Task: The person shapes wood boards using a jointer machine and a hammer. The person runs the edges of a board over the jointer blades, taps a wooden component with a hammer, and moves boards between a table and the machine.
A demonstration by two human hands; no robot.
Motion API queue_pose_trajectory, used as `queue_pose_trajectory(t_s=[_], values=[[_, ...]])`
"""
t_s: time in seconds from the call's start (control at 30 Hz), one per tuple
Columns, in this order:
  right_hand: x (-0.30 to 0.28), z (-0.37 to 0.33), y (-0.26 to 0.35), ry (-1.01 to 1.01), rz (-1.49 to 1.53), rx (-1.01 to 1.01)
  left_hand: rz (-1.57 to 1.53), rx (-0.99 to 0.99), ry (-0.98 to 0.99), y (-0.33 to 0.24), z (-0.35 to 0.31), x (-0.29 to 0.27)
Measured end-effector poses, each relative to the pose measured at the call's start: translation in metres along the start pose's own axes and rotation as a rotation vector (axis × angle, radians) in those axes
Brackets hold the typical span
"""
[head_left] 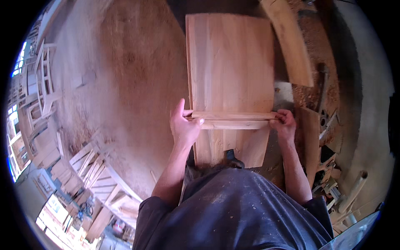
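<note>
Two narrow wooden strips [233, 124] lie side by side across a wide wooden panel [231, 62], with a thin dark gap between them. My left hand [184, 129] grips their left ends, its thumb over the nearer strip and one finger pointing up and away. At the right ends, the bent fingers of my right hand [285, 125] pinch the strips. The panel stretches away from my body, and a second board edge shows along its left side. Whether the strips touch the panel or are held just above it I cannot tell.
A curved, thick plank [291, 41] lies beyond the panel at the right. Another board [310, 146] stands beside my right forearm, near wood scraps and shavings. On the left, wooden frames [98, 177] and stacked pieces line a dusty floor [125, 83].
</note>
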State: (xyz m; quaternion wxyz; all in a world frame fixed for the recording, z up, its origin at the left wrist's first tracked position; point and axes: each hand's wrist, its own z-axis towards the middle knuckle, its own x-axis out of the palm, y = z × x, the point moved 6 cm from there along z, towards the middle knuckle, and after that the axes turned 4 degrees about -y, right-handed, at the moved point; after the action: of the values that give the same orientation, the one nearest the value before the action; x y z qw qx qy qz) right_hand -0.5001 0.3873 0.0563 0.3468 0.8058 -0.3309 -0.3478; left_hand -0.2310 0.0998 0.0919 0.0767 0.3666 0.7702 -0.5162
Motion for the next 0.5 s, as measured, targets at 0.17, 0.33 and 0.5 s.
queue_pose_trajectory(t_s=[0.17,0.33,0.5], values=[[0.006,0.005,0.004,0.028,0.127,0.001,-0.026,0.044,-0.006,0.017,0.008,0.003],[0.01,0.024,0.005,0.108,0.161,-0.03,-0.185,0.078,-0.067,0.019,0.001,-0.002],[0.026,-0.014,0.044,-0.085,-0.644,-0.866,-0.497,-0.028,-0.071,0.13,-0.026,0.043]])
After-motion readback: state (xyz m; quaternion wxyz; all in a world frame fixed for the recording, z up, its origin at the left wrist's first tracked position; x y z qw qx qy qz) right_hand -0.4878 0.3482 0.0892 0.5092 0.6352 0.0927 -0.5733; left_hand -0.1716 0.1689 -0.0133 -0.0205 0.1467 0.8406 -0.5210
